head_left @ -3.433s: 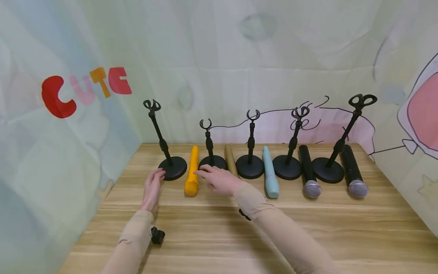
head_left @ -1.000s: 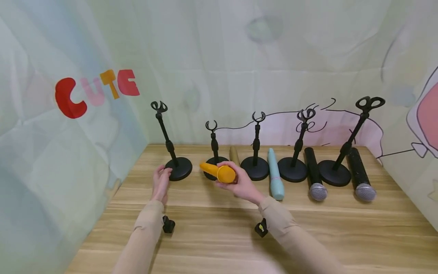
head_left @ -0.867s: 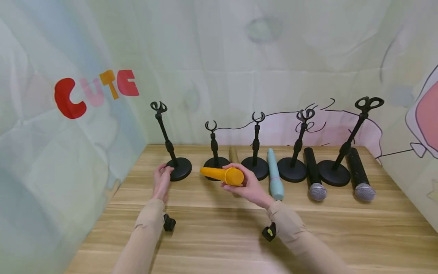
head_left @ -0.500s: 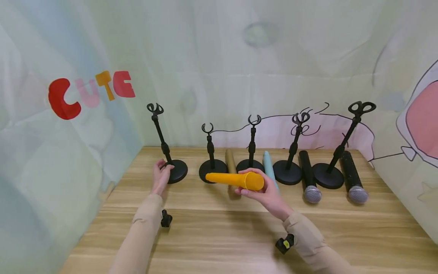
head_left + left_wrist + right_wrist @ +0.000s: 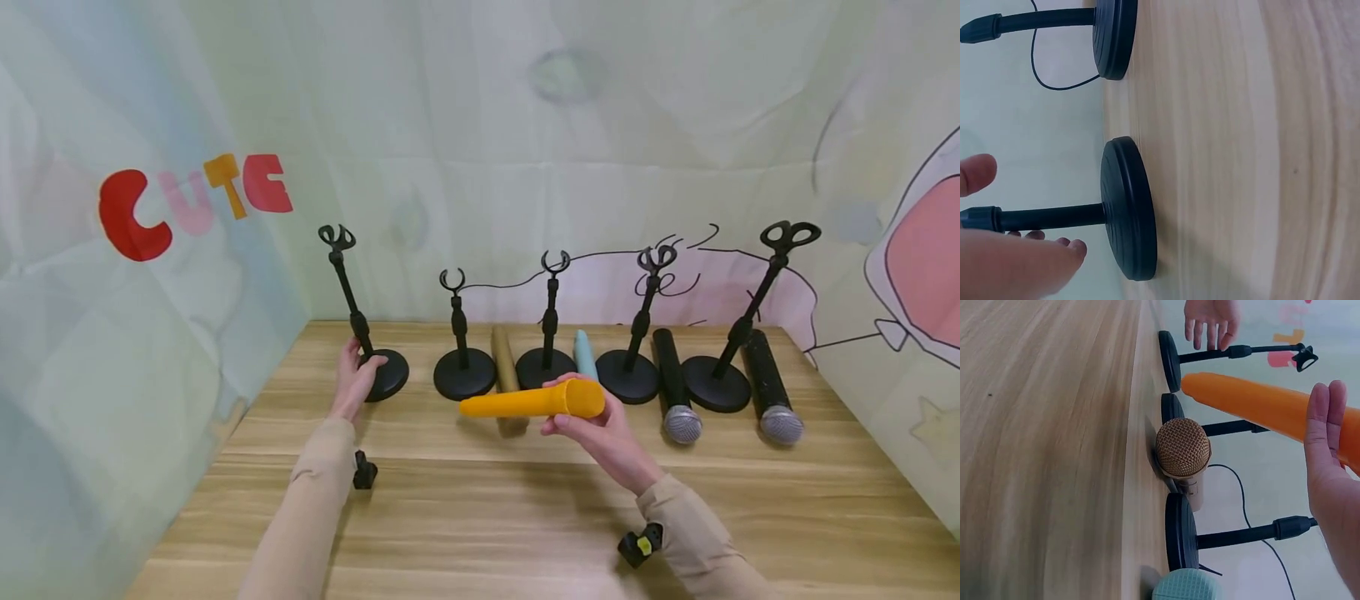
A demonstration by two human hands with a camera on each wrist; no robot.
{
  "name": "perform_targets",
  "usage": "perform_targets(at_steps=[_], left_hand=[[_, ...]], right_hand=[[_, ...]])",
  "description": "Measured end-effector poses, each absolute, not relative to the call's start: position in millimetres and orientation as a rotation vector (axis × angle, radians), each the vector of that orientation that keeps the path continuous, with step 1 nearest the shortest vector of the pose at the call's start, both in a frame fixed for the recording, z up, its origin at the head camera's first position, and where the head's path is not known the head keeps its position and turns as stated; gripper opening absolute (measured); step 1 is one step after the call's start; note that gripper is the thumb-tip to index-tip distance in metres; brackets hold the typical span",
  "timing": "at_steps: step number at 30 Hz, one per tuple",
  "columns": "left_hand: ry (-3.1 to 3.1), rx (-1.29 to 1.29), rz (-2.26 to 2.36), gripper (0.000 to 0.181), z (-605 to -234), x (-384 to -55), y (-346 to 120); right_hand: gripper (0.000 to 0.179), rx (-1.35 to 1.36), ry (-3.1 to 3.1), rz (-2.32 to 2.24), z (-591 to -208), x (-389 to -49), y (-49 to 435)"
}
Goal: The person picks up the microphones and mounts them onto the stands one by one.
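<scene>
Head: the right hand (image 5: 611,437) pinched the orange microphone (image 5: 534,402) near its head (image 5: 587,398) above the tabletop (image 5: 450,517), presumably leaving the handle (image 5: 498,405) free. Left wrist: the left hand (image 5: 1016,265), its grip loose and unclosed, flanked the pole (image 5: 1054,217) of the leftmost stand (image 5: 1132,212), perhaps for steadying. Right wrist: the handle pointed roughly that way.

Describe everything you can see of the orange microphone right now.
The orange microphone is orange all over, with a smooth-looking, slightly tapered handle and a wider, rounded head; a rim shows where the two meet. It could be plastic or a soft cover; the views don't settle which. The right hand holds it near the head, lifted off the table. In the head view it lies nearly level, handle end toward the left, crossing in front of the tan microphone.
</scene>
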State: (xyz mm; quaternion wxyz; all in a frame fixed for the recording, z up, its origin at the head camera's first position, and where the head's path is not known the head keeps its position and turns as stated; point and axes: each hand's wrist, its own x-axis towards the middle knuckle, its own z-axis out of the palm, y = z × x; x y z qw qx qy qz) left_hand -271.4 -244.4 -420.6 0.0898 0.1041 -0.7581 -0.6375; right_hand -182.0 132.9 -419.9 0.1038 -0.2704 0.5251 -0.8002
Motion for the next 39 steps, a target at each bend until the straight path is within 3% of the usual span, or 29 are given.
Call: perform_targets(at_steps=[13, 31, 39], left_hand=[[-2.39, 0.27, -1.894, 0.078, -410, -273, -254], [-2.563, 0.121, -1.591, 0.06, -404, -252, -247], [-2.552, 0.051, -1.297, 0.053, -405, -239, -241]], right_hand=[[0.035, -0.644, 1.75, -2.396, -424, -181, 141], [0.035, -0.495, 1.799, -2.43, -426, -182, 153], [0.025, -0.468, 1.81, -2.451, -422, -179, 157]])
